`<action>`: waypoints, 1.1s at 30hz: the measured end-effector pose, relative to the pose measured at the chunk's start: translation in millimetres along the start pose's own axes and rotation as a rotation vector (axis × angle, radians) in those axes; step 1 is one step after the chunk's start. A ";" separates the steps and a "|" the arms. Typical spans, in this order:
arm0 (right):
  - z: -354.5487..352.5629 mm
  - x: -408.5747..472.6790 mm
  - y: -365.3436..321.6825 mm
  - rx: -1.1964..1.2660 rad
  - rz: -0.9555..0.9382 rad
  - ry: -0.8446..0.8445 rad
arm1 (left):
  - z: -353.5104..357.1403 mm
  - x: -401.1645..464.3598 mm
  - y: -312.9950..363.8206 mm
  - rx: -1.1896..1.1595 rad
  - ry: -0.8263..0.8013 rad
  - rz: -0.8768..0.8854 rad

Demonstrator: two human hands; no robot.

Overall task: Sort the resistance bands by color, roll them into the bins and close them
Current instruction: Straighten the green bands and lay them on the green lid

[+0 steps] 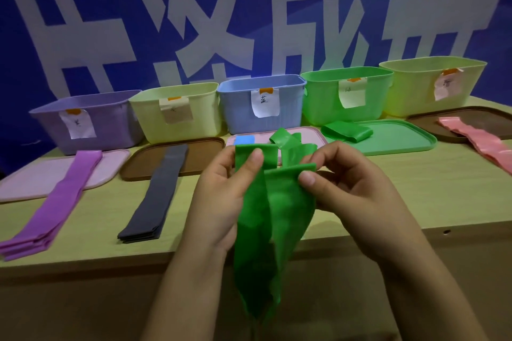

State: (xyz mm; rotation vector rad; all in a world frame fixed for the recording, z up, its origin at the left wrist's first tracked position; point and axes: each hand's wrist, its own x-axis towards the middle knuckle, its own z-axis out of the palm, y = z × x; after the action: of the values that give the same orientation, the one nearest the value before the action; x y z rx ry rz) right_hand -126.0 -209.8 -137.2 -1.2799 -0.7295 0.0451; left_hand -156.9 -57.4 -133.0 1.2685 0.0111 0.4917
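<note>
Bench [388, 202] first, its far edge lined with five open bins, purple [86, 122], yellow, blue [260, 105], green [346, 94], yellow; lids lie before them; I see purple bands [55, 202] and dark grey bands [158, 191] running toward the near edge at left, pink bands [476, 144] at right; over the near edge my left hand [221, 196] and right hand [352, 188] each pinch the green band [271, 219], thumbs pressed on its top edge; it hangs below.

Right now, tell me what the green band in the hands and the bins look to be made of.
Green band: thin, glossy rubber or latex by the look; it drapes limply and creases where both hands pinch it. Bins, such as the blue bin: moulded plastic, matte, with rigid walls and rolled rims. Neither material is certain.
</note>
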 end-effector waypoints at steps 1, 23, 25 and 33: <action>1.6 -1.6 -3.0 0.030 -0.020 0.000 | 1.7 -1.0 0.0 0.012 0.001 0.001; 6.8 -0.3 -4.3 0.063 -0.072 0.278 | 2.3 -11.7 10.1 0.032 -0.228 0.060; 7.3 -0.6 -5.3 0.057 -0.081 0.273 | 2.0 -11.6 10.3 0.037 -0.239 0.078; 6.6 -1.6 -3.8 0.012 -0.089 0.269 | 2.8 -13.7 12.4 0.128 -0.255 0.230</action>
State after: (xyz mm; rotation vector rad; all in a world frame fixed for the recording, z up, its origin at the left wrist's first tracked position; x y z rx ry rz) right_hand -132.0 -206.1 -133.9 -1.2122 -0.5524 -0.1916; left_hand -172.8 -62.3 -124.3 1.4595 -0.3252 0.5287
